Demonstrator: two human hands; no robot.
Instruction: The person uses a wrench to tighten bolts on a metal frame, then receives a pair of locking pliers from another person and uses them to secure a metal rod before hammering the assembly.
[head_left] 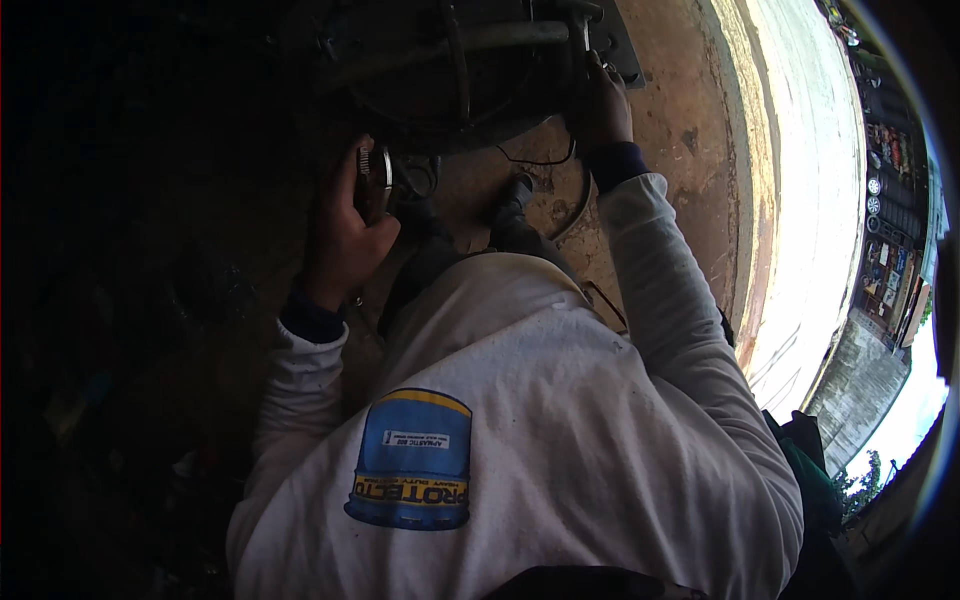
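Observation:
In my left hand (350, 235) is a small dark metal piece (377, 185) with a bright curved edge and a ridged strip; I cannot tell its kind. The thumb lies along its lower end and the fingers curl round its far side. My right hand (603, 108) is closed at the right end of a dark machine (470, 95) with a tubular metal frame, beside an upright bar. Whatever those fingers grip there is hidden. Shadow covers most of the machine, which stands just ahead of my legs.
A thin black cable (535, 160) runs below the machine, and a thicker hose (580, 210) curves over the brown, stained floor (670, 120). My boots (515, 195) stand close to both. Deep shadow fills the left side. Bright ground (800, 200) and shelves with wheels (875, 195) lie far right.

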